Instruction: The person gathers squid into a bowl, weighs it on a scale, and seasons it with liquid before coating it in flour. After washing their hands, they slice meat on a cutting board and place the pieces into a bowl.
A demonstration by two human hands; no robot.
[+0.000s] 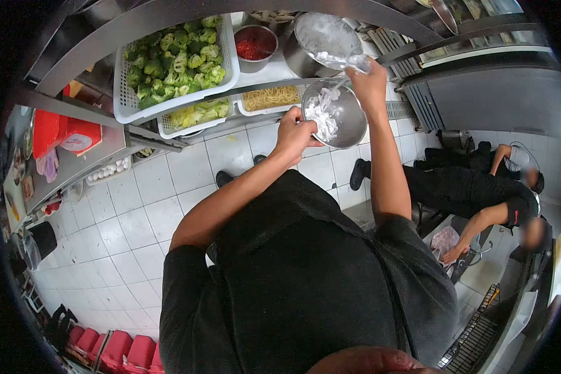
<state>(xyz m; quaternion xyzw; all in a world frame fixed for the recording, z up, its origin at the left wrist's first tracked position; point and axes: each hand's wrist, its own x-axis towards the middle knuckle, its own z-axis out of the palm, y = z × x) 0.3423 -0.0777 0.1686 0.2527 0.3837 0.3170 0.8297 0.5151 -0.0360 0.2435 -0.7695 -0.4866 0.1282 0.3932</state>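
My left hand [295,136] grips the rim of a metal bowl [353,118], which holds white powder [321,118] and a pale lump near its upper edge. My right hand [369,84] is closed on a clear scoop [343,61] with white powder on it, above the bowl's upper right edge. Just beyond is a large metal pot [300,62] with white powder inside. A smaller metal bowl [255,65] of chopped red pieces stands to the left of the pot.
A white basket of broccoli [174,65] stands at upper left, above trays of cut greens [199,114] and noodles [271,98]. Metal shelf bars [93,107] cross in front. Two people [474,193] work at right; one reaches to a bag [444,242].
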